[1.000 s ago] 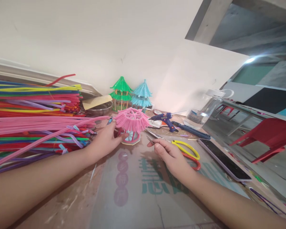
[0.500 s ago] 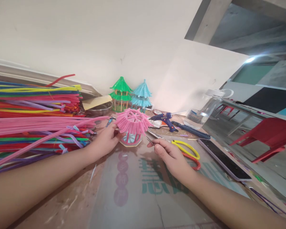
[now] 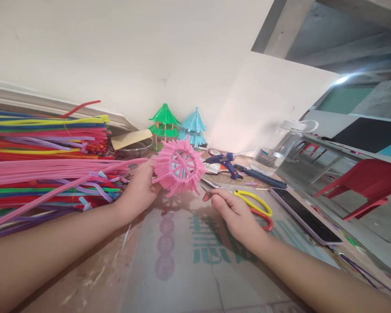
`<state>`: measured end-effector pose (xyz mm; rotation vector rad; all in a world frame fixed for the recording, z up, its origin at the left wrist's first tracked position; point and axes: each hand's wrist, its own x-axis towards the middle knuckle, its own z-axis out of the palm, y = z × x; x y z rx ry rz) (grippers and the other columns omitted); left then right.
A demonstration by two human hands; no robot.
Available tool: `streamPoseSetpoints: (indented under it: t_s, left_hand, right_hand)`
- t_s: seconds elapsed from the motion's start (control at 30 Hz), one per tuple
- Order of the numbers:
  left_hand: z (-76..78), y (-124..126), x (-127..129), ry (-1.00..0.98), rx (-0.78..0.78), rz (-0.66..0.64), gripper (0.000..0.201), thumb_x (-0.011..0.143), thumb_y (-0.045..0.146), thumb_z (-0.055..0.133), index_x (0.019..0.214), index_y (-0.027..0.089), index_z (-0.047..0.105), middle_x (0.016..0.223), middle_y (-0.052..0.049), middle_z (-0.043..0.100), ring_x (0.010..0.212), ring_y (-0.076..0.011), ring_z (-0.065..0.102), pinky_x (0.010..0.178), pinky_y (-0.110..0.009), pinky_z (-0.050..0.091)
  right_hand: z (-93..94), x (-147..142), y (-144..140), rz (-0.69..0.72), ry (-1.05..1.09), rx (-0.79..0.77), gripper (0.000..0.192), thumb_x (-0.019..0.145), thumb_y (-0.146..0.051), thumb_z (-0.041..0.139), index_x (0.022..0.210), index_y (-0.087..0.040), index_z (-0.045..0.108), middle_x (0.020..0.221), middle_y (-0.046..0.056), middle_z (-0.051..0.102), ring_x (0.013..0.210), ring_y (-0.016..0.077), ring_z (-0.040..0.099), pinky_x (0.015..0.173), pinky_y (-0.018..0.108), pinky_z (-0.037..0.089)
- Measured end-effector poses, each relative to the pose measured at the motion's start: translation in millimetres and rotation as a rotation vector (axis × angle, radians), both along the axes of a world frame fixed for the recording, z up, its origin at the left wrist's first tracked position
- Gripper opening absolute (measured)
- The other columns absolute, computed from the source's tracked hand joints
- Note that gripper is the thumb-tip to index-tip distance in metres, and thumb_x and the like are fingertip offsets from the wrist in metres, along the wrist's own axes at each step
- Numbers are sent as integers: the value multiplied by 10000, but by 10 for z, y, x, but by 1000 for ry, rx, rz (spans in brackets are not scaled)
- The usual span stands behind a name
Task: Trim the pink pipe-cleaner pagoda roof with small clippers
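Observation:
My left hand (image 3: 140,184) is closed on the left side of a small pink pavilion model (image 3: 180,191) made of fuzzy pipe cleaners. The model is tilted so that its round, fringed roof, with an open ring and crossing spokes, faces me. Its base is hidden behind the roof. Just to the right, my right hand (image 3: 233,211) pinches slim metal tweezers (image 3: 204,189), their tips close to the roof's edge. Beyond that hand lie scissors with yellow and red handles (image 3: 256,202). Whether the tweezers touch the roof I cannot tell.
Bundles of coloured pipe cleaners (image 3: 45,169) fill the left. At the back stand a green pavilion (image 3: 164,118), a blue pavilion (image 3: 194,124) and a metal bowl (image 3: 135,148). On the right are a glue gun (image 3: 226,163), a water bottle (image 3: 275,150) and a phone (image 3: 304,215).
My left hand has tipped the pink pavilion towards me, so the roof's top shows and its base is out of sight. My right hand has stayed almost in place.

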<state>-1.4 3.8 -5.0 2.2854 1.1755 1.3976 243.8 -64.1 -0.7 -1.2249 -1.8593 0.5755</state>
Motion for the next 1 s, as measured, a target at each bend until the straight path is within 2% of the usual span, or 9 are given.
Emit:
streamPoseSetpoints:
  t_s: [0.17, 0.27, 0.33, 0.43, 0.57, 0.77, 1.0]
  left_hand:
    - [83, -26, 46, 15, 3, 1, 180, 843, 260, 497, 947, 211, 635, 1038, -74, 698, 1025, -293, 637, 956, -466, 528]
    - [81, -22, 43, 16, 10, -9, 161, 827, 252, 501, 909, 205, 632, 1002, -76, 695, 1014, -292, 638, 952, -469, 528]
    - [71, -19, 37, 3, 24, -16, 155, 813, 233, 500, 898, 204, 626, 993, -74, 689, 1019, -286, 637, 961, -467, 526]
    - [61, -14, 35, -6, 27, -24, 113, 807, 209, 498, 837, 201, 607, 924, -63, 673, 1038, -283, 631, 982, -475, 517]
    - [56, -5, 34, 11, 0, -41, 88, 815, 193, 505, 773, 198, 582, 816, -53, 647, 1037, -290, 621, 975, -489, 515]
    - [36, -7, 14, 25, 67, -13, 73, 795, 175, 511, 774, 194, 577, 861, -65, 634, 1023, -294, 617, 953, -493, 515]
    - [21, 4, 16, 12, 57, -13, 110, 823, 180, 520, 847, 180, 627, 945, -76, 670, 1006, -282, 622, 952, -475, 508]
  right_hand:
    - [20, 3, -6, -3, -28, -34, 395, 934, -509, 468, 847, -192, 688, 742, 43, 655, 740, 215, 615, 677, 302, 484]
    - [12, 0, -7, -13, 16, -33, 402, 937, -502, 467, 971, -182, 708, 926, 86, 728, 890, 247, 664, 793, 335, 515]
    - [5, -4, -8, -18, 36, -37, 403, 928, -496, 481, 1030, -177, 704, 995, 102, 742, 949, 262, 671, 814, 344, 520]
    - [5, -8, -8, -4, 28, -45, 369, 924, -467, 487, 1001, -173, 695, 927, 91, 746, 879, 250, 674, 754, 328, 522]
    - [19, -6, -1, 24, 20, -21, 345, 928, -444, 474, 910, -178, 693, 888, 77, 745, 842, 234, 672, 764, 320, 516]
    - [35, -5, 7, -2, 12, -31, 356, 912, -458, 486, 855, -187, 711, 772, 48, 680, 744, 210, 625, 680, 291, 491]
    - [73, -26, -24, 9, -19, -44, 399, 896, -451, 447, 862, -160, 718, 674, 23, 561, 653, 185, 543, 622, 276, 449]
